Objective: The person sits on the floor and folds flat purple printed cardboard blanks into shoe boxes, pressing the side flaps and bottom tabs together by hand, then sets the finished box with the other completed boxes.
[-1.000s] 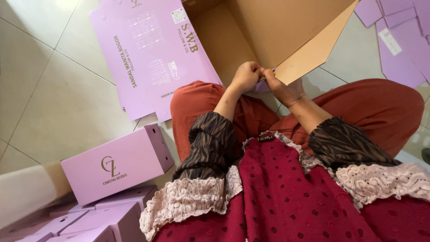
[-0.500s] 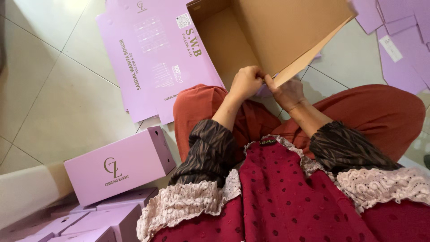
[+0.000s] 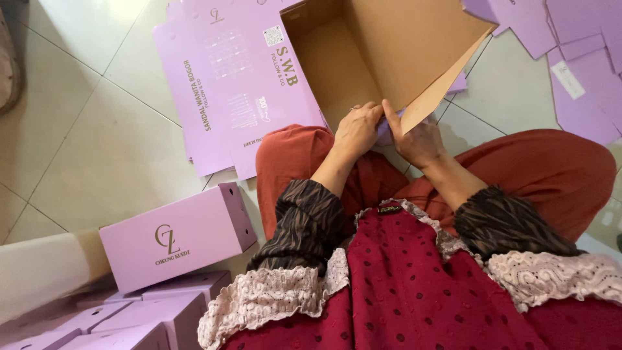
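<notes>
I sit on the floor with a half-folded cardboard box [image 3: 363, 52] in front of my knees, lilac outside and brown inside. My left hand [image 3: 357, 129] and my right hand [image 3: 418, 139] meet at its near edge. Both pinch the cardboard where a brown flap [image 3: 447, 78] slants across the opening. The fingertips are partly hidden behind the flap and each other.
A flat lilac box blank [image 3: 227, 84] lies on the tiled floor to the left. A finished lilac box [image 3: 175, 240] stands beside my left knee, with several more [image 3: 149, 314] stacked below it. More flat blanks [image 3: 576, 58] lie at the upper right.
The hands stay at the box's near edge, and the brown flap has swung slightly. The view has shifted a little.
</notes>
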